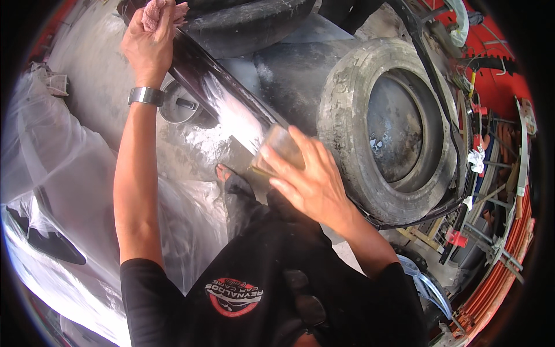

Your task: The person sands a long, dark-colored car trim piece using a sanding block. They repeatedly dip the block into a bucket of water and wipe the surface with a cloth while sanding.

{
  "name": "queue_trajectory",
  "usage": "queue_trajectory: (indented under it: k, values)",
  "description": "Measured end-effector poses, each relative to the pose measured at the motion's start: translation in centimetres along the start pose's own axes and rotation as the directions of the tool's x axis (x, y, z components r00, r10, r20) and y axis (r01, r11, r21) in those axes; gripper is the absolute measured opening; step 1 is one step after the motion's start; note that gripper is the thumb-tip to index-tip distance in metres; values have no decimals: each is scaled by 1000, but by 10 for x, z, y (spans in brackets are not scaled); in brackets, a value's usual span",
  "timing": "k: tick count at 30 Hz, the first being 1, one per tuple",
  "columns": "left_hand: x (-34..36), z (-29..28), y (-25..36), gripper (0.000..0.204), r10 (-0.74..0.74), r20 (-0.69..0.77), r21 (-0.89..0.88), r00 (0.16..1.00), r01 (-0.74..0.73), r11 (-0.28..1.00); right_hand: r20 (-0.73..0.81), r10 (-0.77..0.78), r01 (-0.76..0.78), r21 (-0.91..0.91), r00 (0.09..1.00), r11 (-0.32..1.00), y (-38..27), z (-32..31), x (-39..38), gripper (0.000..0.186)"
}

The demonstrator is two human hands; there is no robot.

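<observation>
A long, dark, glossy panel [202, 72] slants from the upper left to the middle, with a whitish patch along its lower half. My left hand [147, 49], closed around a crumpled pink cloth [165, 16], is at the panel's upper end. Against the lower end, my right hand [309, 176] grips a tan, squarish block [281, 151]. The block is smeared by motion, so whether it is a sponge or a sanding block is unclear. Beneath the panel, a round metal can [178, 104] stands on the floor, partly covered by it.
A worn tyre [341, 121] lies to the right, another dark tyre [243, 29] at the top. Clear plastic sheeting [75, 150] drapes over a large object at left. Metal racks with orange-red rods [509, 254] line the right side. My foot [222, 172] is below the panel.
</observation>
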State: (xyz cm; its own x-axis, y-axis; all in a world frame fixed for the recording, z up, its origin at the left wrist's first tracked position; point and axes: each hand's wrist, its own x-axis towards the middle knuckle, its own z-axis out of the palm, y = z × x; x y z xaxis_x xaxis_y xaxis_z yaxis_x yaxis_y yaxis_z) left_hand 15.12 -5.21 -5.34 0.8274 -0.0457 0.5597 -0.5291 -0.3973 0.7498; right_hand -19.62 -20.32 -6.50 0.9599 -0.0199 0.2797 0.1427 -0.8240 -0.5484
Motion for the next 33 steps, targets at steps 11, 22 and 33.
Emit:
queue_trajectory:
  k: [11, 22, 33]
  values:
    - [1, 5, -3, 27, -20, 43, -125, 999, 25, 992, 19, -34, 34, 8, 999, 999, -3, -11, -10, 64]
    - [0, 2, -3, 32, -16, 42, -98, 999, 20, 995, 15, -86, 86, -6, 996, 996, 6, -2, 13, 67]
    - [-1, 1, 1, 34, 41, 13, -191, 999, -38, 981, 37, -77, 80, -93, 996, 992, -11, 6, 52, 67]
